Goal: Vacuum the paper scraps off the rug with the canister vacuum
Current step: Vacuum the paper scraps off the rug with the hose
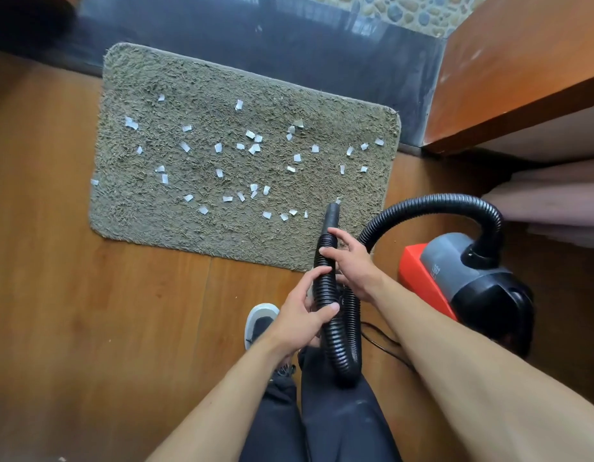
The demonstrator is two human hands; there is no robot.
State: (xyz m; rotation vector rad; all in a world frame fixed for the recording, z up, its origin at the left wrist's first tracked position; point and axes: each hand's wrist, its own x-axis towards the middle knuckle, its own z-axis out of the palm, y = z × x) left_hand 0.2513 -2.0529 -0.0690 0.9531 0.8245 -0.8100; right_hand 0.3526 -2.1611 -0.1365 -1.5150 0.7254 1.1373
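Observation:
A shaggy grey-green rug (175, 228) lies on the wooden floor, strewn with several small white paper scraps (254, 148). A black ribbed vacuum hose (432, 203) loops from the red and black canister vacuum (469, 278) at the right down to my hands. Its smooth nozzle end (332, 215) rests over the rug's near right part, with one scrap touching its tip. My right hand (349, 261) grips the hose just behind the nozzle. My left hand (305, 315) holds the hose lower down.
A wooden cabinet (522, 78) stands at the right, with a dark glossy step (289, 38) behind the rug. A black power cord (385, 341) runs along the floor near my legs. My shoe (260, 323) is just before the rug's near edge.

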